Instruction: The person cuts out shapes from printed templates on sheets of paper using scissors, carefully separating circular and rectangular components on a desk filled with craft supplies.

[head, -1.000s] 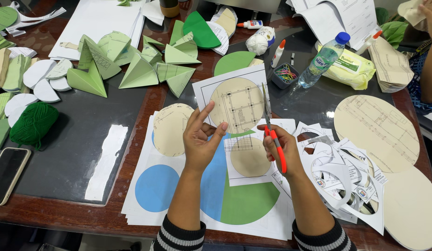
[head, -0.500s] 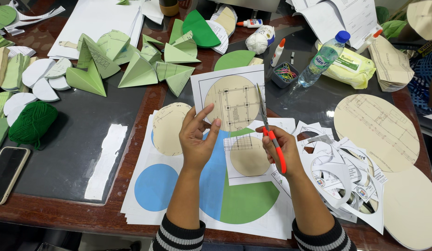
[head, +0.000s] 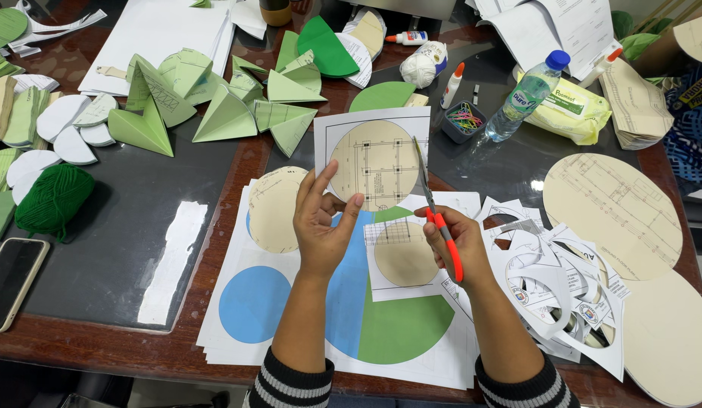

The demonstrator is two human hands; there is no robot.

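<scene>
The right hand (head: 460, 245) is closed around the orange handles of the scissors (head: 434, 208), blades up at the sheet's right edge; the left hand (head: 321, 219) pinches the lower left corner of the white sheet with a tan circle (head: 374, 162). Thin and floppy, that paper likely needs support close to the cut; beyond the grip, green folded cones (head: 222, 98) crowd the far side, offcuts (head: 547, 279) the right.

We see a white sheet printed with a tan circle (head: 374, 162), crossed by faint grid lines, standing nearly upright just above our left hand (head: 321, 223), whose thumb and fingers pinch its lower edge. The scissors (head: 438, 215) have orange handles wrapped in our right hand (head: 453, 242); their slim metal blades point up and away from that hand, slightly parted, meeting the sheet's right side at the rim of the circle.
</scene>
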